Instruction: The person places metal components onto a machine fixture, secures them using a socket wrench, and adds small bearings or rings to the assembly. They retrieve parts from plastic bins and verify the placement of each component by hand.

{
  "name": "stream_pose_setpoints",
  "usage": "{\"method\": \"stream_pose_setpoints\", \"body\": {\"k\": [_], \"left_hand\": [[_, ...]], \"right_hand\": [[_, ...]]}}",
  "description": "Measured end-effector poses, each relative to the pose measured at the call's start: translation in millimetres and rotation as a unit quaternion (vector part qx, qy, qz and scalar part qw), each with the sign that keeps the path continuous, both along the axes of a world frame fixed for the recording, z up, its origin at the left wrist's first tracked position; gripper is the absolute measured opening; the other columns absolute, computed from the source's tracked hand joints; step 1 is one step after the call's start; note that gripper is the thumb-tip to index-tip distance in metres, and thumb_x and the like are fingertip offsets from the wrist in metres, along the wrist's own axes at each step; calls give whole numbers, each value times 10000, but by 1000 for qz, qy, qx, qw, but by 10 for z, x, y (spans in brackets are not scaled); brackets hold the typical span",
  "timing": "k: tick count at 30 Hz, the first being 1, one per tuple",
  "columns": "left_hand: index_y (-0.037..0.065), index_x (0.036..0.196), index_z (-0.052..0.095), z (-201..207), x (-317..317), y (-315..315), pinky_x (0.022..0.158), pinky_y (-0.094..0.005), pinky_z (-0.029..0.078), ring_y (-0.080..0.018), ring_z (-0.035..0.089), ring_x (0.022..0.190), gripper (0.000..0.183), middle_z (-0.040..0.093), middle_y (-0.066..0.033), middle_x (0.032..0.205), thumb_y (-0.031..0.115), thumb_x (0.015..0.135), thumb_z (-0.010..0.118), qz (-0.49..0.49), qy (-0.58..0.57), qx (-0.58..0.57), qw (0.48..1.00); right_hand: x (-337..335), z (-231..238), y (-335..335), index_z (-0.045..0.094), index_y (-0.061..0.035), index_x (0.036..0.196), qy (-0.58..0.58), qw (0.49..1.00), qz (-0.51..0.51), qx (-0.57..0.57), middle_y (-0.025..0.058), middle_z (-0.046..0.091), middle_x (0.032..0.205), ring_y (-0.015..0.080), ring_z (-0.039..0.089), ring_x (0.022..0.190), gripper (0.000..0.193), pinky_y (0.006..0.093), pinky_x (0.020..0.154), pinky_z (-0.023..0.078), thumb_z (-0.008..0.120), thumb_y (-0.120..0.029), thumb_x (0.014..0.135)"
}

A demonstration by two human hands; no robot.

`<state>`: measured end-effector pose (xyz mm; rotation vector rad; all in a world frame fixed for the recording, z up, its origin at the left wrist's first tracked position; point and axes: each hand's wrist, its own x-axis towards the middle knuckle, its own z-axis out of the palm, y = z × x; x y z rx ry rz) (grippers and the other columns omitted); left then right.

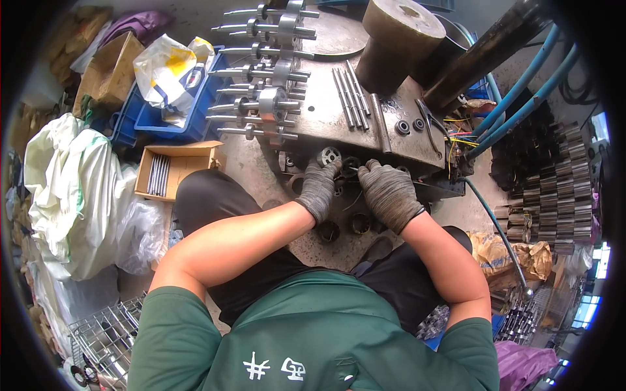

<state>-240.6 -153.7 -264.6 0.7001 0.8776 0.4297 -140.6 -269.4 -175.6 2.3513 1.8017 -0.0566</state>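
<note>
Front edge of the metal bench (323, 124) runs across the upper middle of the frame, just above both hands. On its top, a narrow strip of surface shows between the row of rotors (268, 104) at left and the steel shafts (351, 98). Toward the right, a metal bar (380, 124), two bearings (403, 126) and pliers (430, 118) lie near this edge, so room is tighter there. Bent knees (212, 195) bound the working space on both sides.

The round metal part (330, 156) with holes is at the centre, held in the gray-gloved left hand (318, 189), whose fingers bend around it. The gray-gloved right hand (391, 192) is just beside, its fingers drawn narrow near a dark ring (351, 164); I cannot tell whether it grips this ring. Shadow below the bench makes the dark cylindrical pieces (329, 230) hard to make out. The black lens rim cuts off things at both sides.
</note>
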Motion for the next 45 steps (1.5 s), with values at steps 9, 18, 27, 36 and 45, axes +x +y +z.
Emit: {"method": "stream_pose_setpoints", "body": {"k": [9,18,27,36,45], "left_hand": [[53,1269,537,267,-37,-25,697,-323,584,-180,655,898,317,666,-94,1051,169,992,640,-28,58,58,996],[89,1321,587,272,-65,-11,821,-401,576,-240,651,1001,347,682,-117,1172,240,1011,626,-27,49,58,997],[76,1242,600,131,-40,50,721,-350,584,-200,661,946,283,686,-86,1090,258,1025,609,9,43,-23,999],[77,1215,588,-25,-9,115,647,-325,586,-208,716,787,317,737,-110,1019,349,1065,524,-19,6,-116,993],[85,1225,566,78,-11,41,509,-250,545,-161,707,710,293,723,-81,979,326,1058,558,-16,28,-32,999]], "right_hand": [[-196,76,399,730,-68,1142,-23,995,-3,-95,133,699,1098,285,692,1018,333,411,840,572,728,-219,846],[-264,80,345,598,-41,1293,20,999,-23,-29,169,696,1018,320,689,943,432,444,809,567,598,-289,939],[-141,-127,58,399,-10,1505,114,991,-56,34,212,627,1130,350,675,984,745,449,862,562,630,-415,924],[-244,-228,-269,432,-35,1480,407,888,-135,164,252,669,1227,374,679,1128,870,416,949,553,777,-507,836],[-19,-159,-476,431,-93,1452,741,577,-156,304,55,634,1177,159,642,996,757,301,896,541,860,-191,835]]}}
